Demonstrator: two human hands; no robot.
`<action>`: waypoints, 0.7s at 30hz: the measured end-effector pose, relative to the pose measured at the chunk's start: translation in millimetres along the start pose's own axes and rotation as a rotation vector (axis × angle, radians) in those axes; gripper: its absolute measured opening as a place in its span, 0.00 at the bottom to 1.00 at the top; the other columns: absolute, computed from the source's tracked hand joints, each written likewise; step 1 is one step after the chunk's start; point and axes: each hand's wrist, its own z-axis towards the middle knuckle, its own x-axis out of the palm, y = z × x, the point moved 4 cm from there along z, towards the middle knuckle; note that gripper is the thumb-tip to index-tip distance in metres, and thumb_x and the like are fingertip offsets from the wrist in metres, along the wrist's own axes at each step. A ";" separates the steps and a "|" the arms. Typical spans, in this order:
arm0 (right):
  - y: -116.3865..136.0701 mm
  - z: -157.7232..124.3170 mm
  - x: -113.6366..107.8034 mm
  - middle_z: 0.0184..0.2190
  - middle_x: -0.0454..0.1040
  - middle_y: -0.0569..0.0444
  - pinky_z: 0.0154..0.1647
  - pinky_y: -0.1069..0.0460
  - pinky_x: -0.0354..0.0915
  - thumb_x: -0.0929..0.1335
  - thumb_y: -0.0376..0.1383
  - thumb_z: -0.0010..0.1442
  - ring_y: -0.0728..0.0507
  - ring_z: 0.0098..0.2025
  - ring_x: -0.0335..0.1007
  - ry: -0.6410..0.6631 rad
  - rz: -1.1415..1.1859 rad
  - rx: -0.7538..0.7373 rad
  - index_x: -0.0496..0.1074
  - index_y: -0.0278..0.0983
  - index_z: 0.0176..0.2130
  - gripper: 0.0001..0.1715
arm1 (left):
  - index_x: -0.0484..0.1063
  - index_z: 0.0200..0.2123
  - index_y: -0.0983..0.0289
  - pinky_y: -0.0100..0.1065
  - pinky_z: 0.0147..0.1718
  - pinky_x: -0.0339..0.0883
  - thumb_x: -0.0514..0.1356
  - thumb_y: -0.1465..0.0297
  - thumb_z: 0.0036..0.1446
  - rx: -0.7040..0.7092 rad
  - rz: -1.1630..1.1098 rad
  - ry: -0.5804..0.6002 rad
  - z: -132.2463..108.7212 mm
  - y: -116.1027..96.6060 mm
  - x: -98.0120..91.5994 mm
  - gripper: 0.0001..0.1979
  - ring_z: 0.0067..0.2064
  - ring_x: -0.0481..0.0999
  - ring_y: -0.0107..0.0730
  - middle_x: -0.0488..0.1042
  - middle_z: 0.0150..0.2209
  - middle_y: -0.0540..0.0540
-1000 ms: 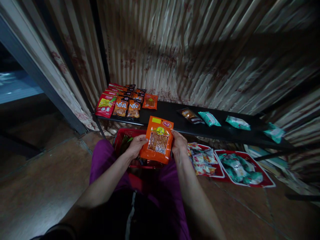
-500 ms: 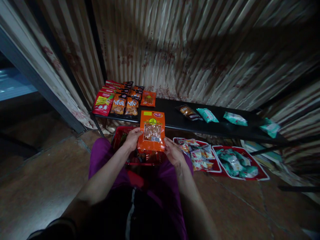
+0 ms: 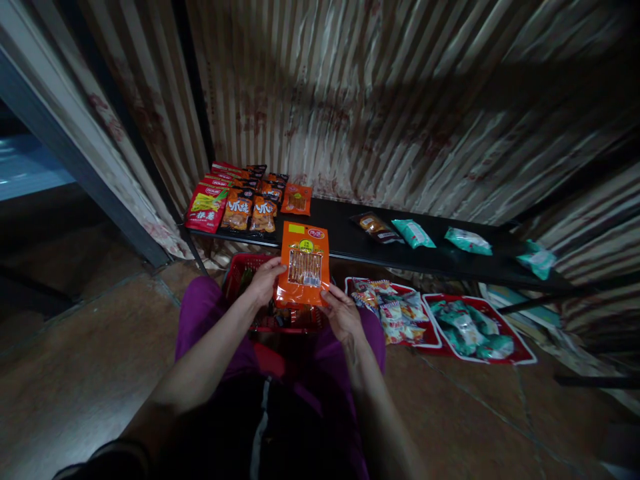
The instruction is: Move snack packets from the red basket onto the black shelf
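An orange snack packet (image 3: 303,265) with a clear window is held upright between my hands, above a red basket (image 3: 234,283) near my knees. My left hand (image 3: 266,281) pinches its left edge. The fingers of my right hand (image 3: 343,312) grip its lower right corner. Behind it, a black shelf (image 3: 330,230) bears red packets (image 3: 207,207), black and orange packets (image 3: 238,210) and a similar orange packet (image 3: 297,199) toward its left end. What lies in the basket is partly hidden by the held packet and my hands.
Farther right on the shelf lie a brown packet (image 3: 376,227) and green packets (image 3: 413,233). Below it, on the floor, stand a red basket of white and red packets (image 3: 393,313) and another of green packets (image 3: 465,327). A striped curtain (image 3: 320,100) hangs behind.
My right hand has slid slightly down along the packet's right side to its lower corner. My left hand keeps its hold. The view has shifted very slightly.
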 end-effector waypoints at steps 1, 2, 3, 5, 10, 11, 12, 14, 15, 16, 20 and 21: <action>-1.0 -0.2 -0.1 0.30 0.80 0.55 0.28 0.55 0.69 0.78 0.35 0.33 0.48 0.30 0.74 0.000 -0.003 0.000 0.78 0.39 0.33 0.22 | 0.74 0.36 0.66 0.33 0.35 0.68 0.67 0.73 0.38 -0.004 -0.007 0.024 -2.0 0.1 0.9 0.17 0.30 0.76 0.31 0.78 0.30 0.51; -1.8 -0.4 -0.1 0.30 0.80 0.55 0.28 0.55 0.69 0.78 0.36 0.33 0.48 0.30 0.74 0.003 -0.009 -0.001 0.78 0.39 0.33 0.22 | 0.74 0.37 0.66 0.33 0.36 0.69 0.66 0.73 0.38 -0.012 -0.011 0.041 -4.0 0.5 1.4 0.18 0.31 0.76 0.32 0.78 0.30 0.52; -2.3 -0.5 -0.1 0.30 0.80 0.55 0.28 0.55 0.69 0.78 0.36 0.34 0.48 0.29 0.74 0.005 -0.019 -0.006 0.78 0.39 0.33 0.22 | 0.74 0.38 0.66 0.34 0.37 0.69 0.66 0.74 0.38 -0.020 -0.013 0.050 -5.6 1.0 1.5 0.18 0.32 0.77 0.32 0.78 0.31 0.52; -3.0 -0.4 -0.6 0.30 0.80 0.55 0.28 0.54 0.69 0.78 0.37 0.34 0.48 0.29 0.74 0.001 -0.043 -0.029 0.78 0.39 0.34 0.22 | 0.74 0.38 0.66 0.35 0.38 0.69 0.66 0.74 0.38 -0.026 -0.018 0.052 -7.5 2.4 0.7 0.18 0.32 0.77 0.33 0.79 0.32 0.53; -10.1 4.0 -2.3 0.34 0.80 0.51 0.33 0.51 0.71 0.75 0.41 0.40 0.45 0.33 0.75 0.028 -0.155 -0.099 0.76 0.37 0.41 0.25 | 0.74 0.41 0.65 0.35 0.39 0.69 0.65 0.75 0.39 -0.030 -0.051 0.069 -7.6 7.5 -0.9 0.21 0.34 0.77 0.34 0.79 0.35 0.54; -11.8 5.6 -3.0 0.37 0.80 0.50 0.35 0.49 0.71 0.74 0.42 0.42 0.44 0.34 0.75 0.027 -0.199 -0.125 0.75 0.37 0.45 0.28 | 0.74 0.41 0.65 0.35 0.39 0.69 0.66 0.75 0.39 -0.031 -0.058 0.083 -7.9 8.6 -0.1 0.21 0.35 0.78 0.34 0.79 0.35 0.54; -12.2 7.1 -3.7 0.39 0.79 0.49 0.38 0.47 0.71 0.72 0.42 0.45 0.42 0.37 0.75 0.018 -0.255 -0.170 0.72 0.37 0.49 0.31 | 0.74 0.42 0.65 0.35 0.40 0.69 0.66 0.75 0.39 -0.030 -0.062 0.097 -8.4 9.6 0.9 0.21 0.35 0.78 0.35 0.79 0.35 0.54; -7.9 8.4 -4.4 0.48 0.75 0.47 0.47 0.43 0.70 0.69 0.41 0.49 0.40 0.47 0.73 -0.025 -0.435 -0.330 0.64 0.37 0.58 0.37 | 0.74 0.42 0.65 0.35 0.40 0.69 0.67 0.75 0.39 -0.027 -0.064 0.115 -10.1 11.0 3.0 0.21 0.36 0.78 0.36 0.79 0.35 0.55; -3.1 7.6 -3.6 0.53 0.72 0.47 0.52 0.41 0.66 0.68 0.40 0.50 0.38 0.53 0.69 -0.058 -0.562 -0.443 0.60 0.38 0.60 0.38 | 0.74 0.42 0.65 0.36 0.40 0.69 0.67 0.74 0.39 -0.023 -0.061 0.115 -11.1 11.3 3.7 0.21 0.36 0.78 0.36 0.79 0.35 0.55; 2.7 5.6 -1.6 0.58 0.67 0.47 0.58 0.39 0.62 0.66 0.39 0.52 0.38 0.59 0.62 -0.089 -0.705 -0.564 0.58 0.38 0.61 0.39 | 0.74 0.42 0.65 0.36 0.40 0.69 0.67 0.74 0.39 -0.022 -0.056 0.114 -12.2 11.5 4.3 0.22 0.37 0.78 0.37 0.79 0.35 0.55; 19.1 -5.4 14.1 0.66 0.54 0.54 0.67 0.38 0.46 0.60 0.32 0.56 0.41 0.69 0.40 -0.066 -1.144 -0.914 0.56 0.41 0.63 0.35 | 0.74 0.42 0.66 0.37 0.41 0.69 0.69 0.72 0.38 -0.027 -0.030 0.119 -16.5 12.1 6.8 0.24 0.38 0.78 0.39 0.79 0.35 0.56; 20.1 -7.0 17.8 0.66 0.53 0.56 0.67 0.39 0.45 0.59 0.30 0.57 0.42 0.69 0.38 -0.023 -1.185 -0.940 0.55 0.42 0.64 0.36 | 0.74 0.42 0.66 0.37 0.41 0.69 0.70 0.72 0.38 -0.028 -0.023 0.125 -17.6 12.3 7.9 0.24 0.39 0.78 0.39 0.79 0.36 0.56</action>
